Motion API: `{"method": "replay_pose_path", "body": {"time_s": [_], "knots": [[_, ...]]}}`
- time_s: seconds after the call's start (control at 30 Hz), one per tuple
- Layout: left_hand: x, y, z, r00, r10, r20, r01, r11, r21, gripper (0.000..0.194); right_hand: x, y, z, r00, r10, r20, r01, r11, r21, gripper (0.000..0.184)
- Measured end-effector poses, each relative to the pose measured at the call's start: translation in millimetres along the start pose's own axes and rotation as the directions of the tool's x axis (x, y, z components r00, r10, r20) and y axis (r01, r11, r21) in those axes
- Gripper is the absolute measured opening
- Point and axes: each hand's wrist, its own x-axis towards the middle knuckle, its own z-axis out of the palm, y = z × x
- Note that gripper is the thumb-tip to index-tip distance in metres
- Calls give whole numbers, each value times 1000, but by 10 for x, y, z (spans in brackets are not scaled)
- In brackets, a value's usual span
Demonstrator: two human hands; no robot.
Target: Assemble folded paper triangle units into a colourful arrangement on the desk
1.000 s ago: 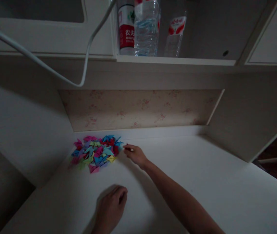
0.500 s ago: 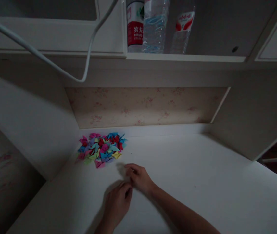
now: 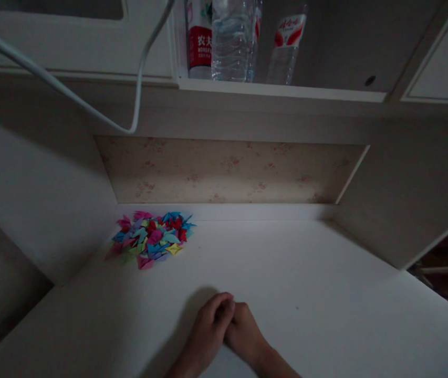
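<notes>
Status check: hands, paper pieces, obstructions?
Left hand, right hand curled close together, any contents hidden. Colorful folded-paper pile, back left. Cable hanging, upper left of view.

Upper cabinet: an open compartment (image 3: 342, 42) held a bottle with a red-and-white label (image 3: 200, 46) at left, a clear ribbed bottle (image 3: 229, 47) just beside it, partly overlapping it, and a slimmer clear bottle (image 3: 282, 65), its label also red and white, set a little apart to the right. Tops out of sight. A dark round hole (image 3: 370, 80) marked the compartment's right side. A pale cable (image 3: 136, 94) hung before the cabinet at left, bending sharply at its lowest point. Below, flower-patterned wallpaper (image 3: 227, 170) showed between white side panels, a white strip (image 3: 247, 211) running along its foot.
</notes>
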Motion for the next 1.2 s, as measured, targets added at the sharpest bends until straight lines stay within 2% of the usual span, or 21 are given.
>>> {"method": "replay_pose_path", "body": {"time_s": [0.1,0.27,0.47,0.87,1.2], "knots": [[-16,-44,-112,998,-20,56,23,998,-55,31,4,-40,-36,995,-48,93,58,992,-108,25],[15,-28,-142,996,-42,82,48,996,-76,29,-4,-101,-74,994,-30,108,48,985,-164,28],[-5,3,-129,995,-54,80,59,997,-58,25,-10,-28,-54,992,-42,122,72,964,-256,26],[-4,-50,-134,995,-42,94,51,994,-95,25,-16,-88,-68,988,-85,130,118,955,-272,28],[-7,-40,-149,993,-46,108,57,992,-109,20,-27,-34,-43,988,-85,132,121,948,-295,25]]}}
